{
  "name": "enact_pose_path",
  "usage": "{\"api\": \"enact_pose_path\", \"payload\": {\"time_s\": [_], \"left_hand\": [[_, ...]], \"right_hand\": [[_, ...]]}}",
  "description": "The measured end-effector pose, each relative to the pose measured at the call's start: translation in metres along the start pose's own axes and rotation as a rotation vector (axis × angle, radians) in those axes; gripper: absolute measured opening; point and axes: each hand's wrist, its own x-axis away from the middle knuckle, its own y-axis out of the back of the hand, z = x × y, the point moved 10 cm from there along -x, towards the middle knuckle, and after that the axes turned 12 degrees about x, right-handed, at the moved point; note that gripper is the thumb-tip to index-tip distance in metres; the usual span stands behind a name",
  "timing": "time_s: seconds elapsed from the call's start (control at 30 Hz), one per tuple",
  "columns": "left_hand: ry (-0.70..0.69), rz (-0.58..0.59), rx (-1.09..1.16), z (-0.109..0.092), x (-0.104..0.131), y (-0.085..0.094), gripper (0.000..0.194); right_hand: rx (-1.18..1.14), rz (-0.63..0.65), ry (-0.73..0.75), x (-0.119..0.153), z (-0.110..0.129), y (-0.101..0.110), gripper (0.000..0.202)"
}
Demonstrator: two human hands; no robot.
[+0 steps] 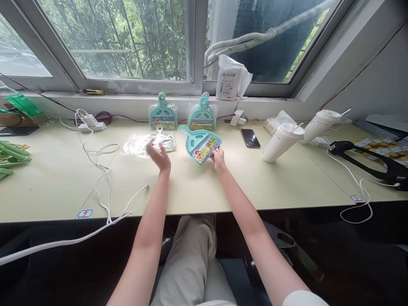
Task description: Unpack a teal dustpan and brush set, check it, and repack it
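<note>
My right hand [218, 158] grips the lower edge of a teal mini dustpan-and-brush set [200, 143] with a colourful label, holding it just above the desk. My left hand [159, 156] hovers blurred, fingers apart and holding nothing, beside a pile of clear plastic bags [140, 145] in which another packed set [165, 140] lies flat. Two stacks of wrapped teal dustpan sets [163, 113] [202, 114] lean against the wall under the window.
A black phone [250, 138] lies right of the sets. Two white lidded cups [281, 141] [318, 124] with straws stand at the right. White cables [101, 170] run from a power strip [91, 126]. Green plastic items [11, 156] lie far left, a black tool [369, 159] far right.
</note>
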Motion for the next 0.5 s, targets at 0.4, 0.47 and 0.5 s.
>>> {"api": "enact_pose_path", "payload": {"time_s": [0.4,0.47,0.5], "left_hand": [[0.444,0.103,0.275,0.078,0.010,-0.040,0.027],[0.461,0.123,0.269,0.079,0.011,-0.041,0.027],[0.470,0.148,0.272,0.078,0.013,-0.044,0.028]], "right_hand": [[0.429,-0.181,-0.202,-0.012,0.000,0.058,0.038],[0.342,-0.338,-0.193,-0.012,0.008,0.086,0.054],[0.327,-0.373,-0.199,-0.011,0.010,0.092,0.062]]}}
